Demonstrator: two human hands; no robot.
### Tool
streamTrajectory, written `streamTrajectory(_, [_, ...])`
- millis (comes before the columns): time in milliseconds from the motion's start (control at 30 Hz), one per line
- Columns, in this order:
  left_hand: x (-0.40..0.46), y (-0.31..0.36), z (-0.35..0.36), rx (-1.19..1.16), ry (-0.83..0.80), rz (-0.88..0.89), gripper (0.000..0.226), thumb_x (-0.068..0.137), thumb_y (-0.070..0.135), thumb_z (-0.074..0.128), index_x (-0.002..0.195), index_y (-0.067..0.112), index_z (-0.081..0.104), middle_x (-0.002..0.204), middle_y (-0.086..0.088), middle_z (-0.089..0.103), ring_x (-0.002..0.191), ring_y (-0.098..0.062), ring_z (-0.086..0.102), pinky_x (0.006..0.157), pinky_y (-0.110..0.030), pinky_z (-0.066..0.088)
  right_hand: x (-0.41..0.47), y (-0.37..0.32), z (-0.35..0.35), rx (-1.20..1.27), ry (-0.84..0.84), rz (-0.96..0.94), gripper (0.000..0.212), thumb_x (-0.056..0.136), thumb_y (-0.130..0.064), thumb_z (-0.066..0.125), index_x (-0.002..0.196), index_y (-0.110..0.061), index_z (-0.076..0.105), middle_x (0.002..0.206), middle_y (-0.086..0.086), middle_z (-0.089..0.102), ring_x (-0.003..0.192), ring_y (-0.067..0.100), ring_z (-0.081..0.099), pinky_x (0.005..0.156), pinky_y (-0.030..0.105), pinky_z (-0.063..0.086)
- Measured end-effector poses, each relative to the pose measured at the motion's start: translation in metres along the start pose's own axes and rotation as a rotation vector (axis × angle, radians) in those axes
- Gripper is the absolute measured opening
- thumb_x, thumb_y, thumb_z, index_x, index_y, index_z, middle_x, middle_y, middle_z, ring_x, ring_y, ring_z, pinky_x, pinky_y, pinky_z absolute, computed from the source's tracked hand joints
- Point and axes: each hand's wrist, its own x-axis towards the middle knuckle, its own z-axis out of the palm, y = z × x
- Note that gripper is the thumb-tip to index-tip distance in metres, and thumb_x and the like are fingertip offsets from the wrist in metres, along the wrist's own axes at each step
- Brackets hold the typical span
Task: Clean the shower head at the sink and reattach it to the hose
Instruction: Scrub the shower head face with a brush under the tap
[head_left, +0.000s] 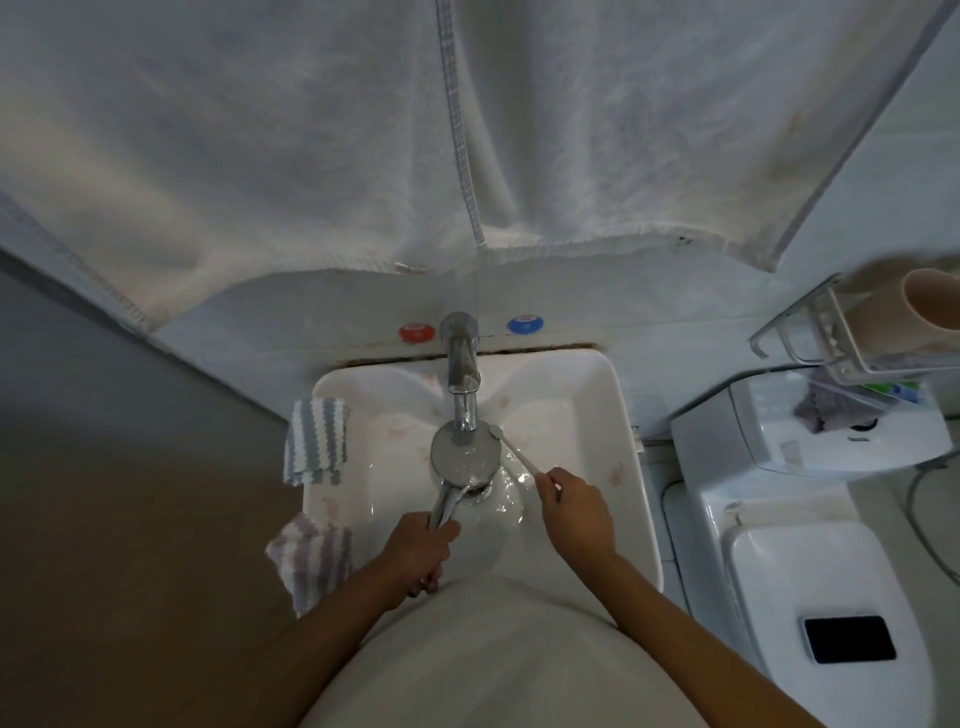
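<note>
A chrome shower head lies face up over the white sink, its round face right under the tap spout. My left hand grips its handle near the sink's front edge. My right hand pinches a white toothbrush whose bristle end sits at the upper right rim of the shower head's face. Water glistens on the face and in the basin around the drain. No hose is in view.
A blue-striped cloth and a purple-striped cloth hang over the sink's left rim. Red and blue knobs sit behind the tap. White towels hang above. A toilet stands right, below a wire rack with a cup.
</note>
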Motion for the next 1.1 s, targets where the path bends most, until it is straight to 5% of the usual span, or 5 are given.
streamTrajectory(267, [0.0,-0.002,0.003,0.057,-0.009,0.04,0.022,0.091,0.028,0.055,0.075,0.015,0.048,0.056,-0.005,0.048,0.035,-0.017,0.042,0.042,-0.019,0.026,0.007,-0.017,0.01,-0.029,-0.07,-0.065,0.032,0.101,-0.042,0.042,0.077,-0.023,0.051,0.072,-0.001,0.056,0.075,0.029,0.058,0.062,0.033,0.038])
streamTrajectory(500, [-0.002,-0.003,-0.002,0.011,0.016,0.008,0.027,0.094,0.03,0.055,0.073,0.013,0.05,0.049,-0.003,0.047,0.031,-0.016,0.04,0.04,-0.016,0.024,0.001,-0.009,0.006,-0.062,-0.058,-0.058,0.034,0.102,-0.039,0.042,0.075,-0.02,0.051,0.062,-0.005,0.049,0.065,0.024,0.053,0.053,0.031,0.031])
streamTrajectory(700, [0.001,-0.007,-0.002,-0.102,0.02,-0.015,0.024,0.092,0.03,0.057,0.075,0.014,0.051,0.049,0.0,0.046,0.035,-0.016,0.041,0.044,-0.018,0.024,0.002,-0.016,0.006,-0.069,-0.042,-0.043,0.036,0.102,-0.038,0.041,0.092,-0.012,0.064,0.083,0.008,0.067,0.074,0.027,0.054,0.062,0.032,0.036])
streamTrajectory(1100, [0.005,-0.013,-0.004,-0.088,0.053,0.007,0.024,0.093,0.028,0.056,0.075,0.013,0.048,0.055,-0.005,0.046,0.034,-0.017,0.04,0.042,-0.018,0.024,0.012,-0.039,0.015,-0.065,-0.114,-0.05,0.037,0.102,-0.036,0.039,0.085,-0.01,0.059,0.075,0.006,0.059,0.07,0.029,0.053,0.06,0.034,0.039])
